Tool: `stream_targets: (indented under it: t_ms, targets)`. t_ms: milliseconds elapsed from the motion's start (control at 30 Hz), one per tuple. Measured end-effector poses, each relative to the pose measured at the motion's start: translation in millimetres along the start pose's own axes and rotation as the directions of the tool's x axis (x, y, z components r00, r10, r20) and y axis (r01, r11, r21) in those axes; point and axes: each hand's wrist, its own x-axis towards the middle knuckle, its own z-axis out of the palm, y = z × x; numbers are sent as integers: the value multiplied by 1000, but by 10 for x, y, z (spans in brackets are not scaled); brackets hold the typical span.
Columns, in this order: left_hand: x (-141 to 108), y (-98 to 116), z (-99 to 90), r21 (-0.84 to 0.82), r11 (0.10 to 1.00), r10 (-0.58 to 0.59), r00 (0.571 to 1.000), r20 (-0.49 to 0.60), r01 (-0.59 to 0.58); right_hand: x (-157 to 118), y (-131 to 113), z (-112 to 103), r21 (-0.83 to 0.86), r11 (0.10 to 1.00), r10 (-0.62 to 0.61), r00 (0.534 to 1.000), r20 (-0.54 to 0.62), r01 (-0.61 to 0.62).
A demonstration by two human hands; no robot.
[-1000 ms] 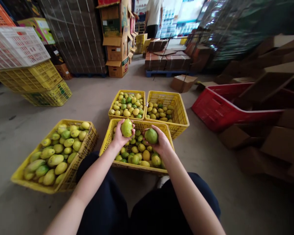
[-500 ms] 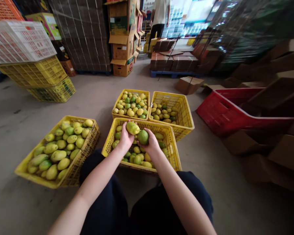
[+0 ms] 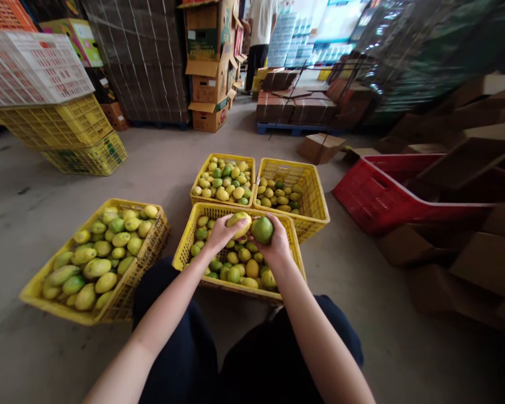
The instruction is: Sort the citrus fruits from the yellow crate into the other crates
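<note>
My left hand [image 3: 223,233] is closed around a yellow lemon [image 3: 239,223]. Right beside it, my right hand [image 3: 278,238] grips a rounder green lemon [image 3: 262,230]. Both fruits are held just above the yellow crate [image 3: 184,249] in front of my knees, which contains many yellow and green lemons [image 3: 244,255]. Part of that crate's far side is hidden behind my hands. Behind it stand two more yellow crates: the left one [image 3: 192,188] is full of small lemons, the right one [image 3: 313,193] partly filled. By my left knee, another yellow crate [image 3: 33,286] is heaped with larger lemons.
A red crate [image 3: 362,196] with cardboard stands at right, among loose boxes [image 3: 421,252]. Stacked white [image 3: 37,67] and yellow crates [image 3: 84,154] are at left. Cartons [image 3: 208,90] and a pallet [image 3: 292,129] are farther back, where a person [image 3: 261,33] stands.
Both hands have shifted right with their lemons, and the left hand has turned so that its thumb lies over the yellow one. The person in the background has moved left.
</note>
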Motion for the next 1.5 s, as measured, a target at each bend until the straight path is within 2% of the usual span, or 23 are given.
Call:
stream_targets:
  t_ms: [100,167,333,500,633,733,833,1000,1133,1233,1300,1400,1467,1500]
  targets:
    - [8,54,-30,-77,994,-69,997,40,72,-12,-40,6,-18,1000,13,997,78,-11]
    - [4,80,-29,-193,973,-114,991,71,126,-18,-78,4,-12,999,37,992,121,-36]
    - [-38,175,-28,-506,827,-163,966,202,245,4,-135,-19,4,999,45,982,185,-47]
    - [-32,264,-52,-686,673,-232,960,159,276,19,-88,-2,-16,1000,-21,971,236,26]
    - [-12,283,-31,-699,678,-270,961,50,227,10,25,42,-18,990,-134,963,235,142]
    - [-23,261,-10,-694,707,-193,981,-8,133,22,125,73,9,971,-237,948,214,241]
    - [-54,231,-6,-606,795,-56,998,-28,28,43,191,94,36,944,-328,919,219,329]
    - [-110,232,-35,-500,853,142,989,-49,-148,50,212,105,65,914,-400,863,307,401]
    - [-125,256,-67,-482,858,186,982,-31,-177,35,206,114,80,927,-369,858,357,365]
    - [-111,276,-70,-524,842,141,990,-13,-127,34,206,126,80,933,-356,863,360,351]
    - [-96,295,-65,-613,788,48,999,-12,-46,53,210,130,97,939,-342,877,336,329]
    - [-82,324,-64,-784,616,-120,993,-2,73,122,231,122,160,960,-265,927,266,229]
    - [-79,333,-71,-854,510,-132,990,38,101,187,259,109,202,964,-217,951,218,173]
    - [-79,333,-74,-873,475,-118,991,62,112,218,276,102,210,960,-227,955,190,186]
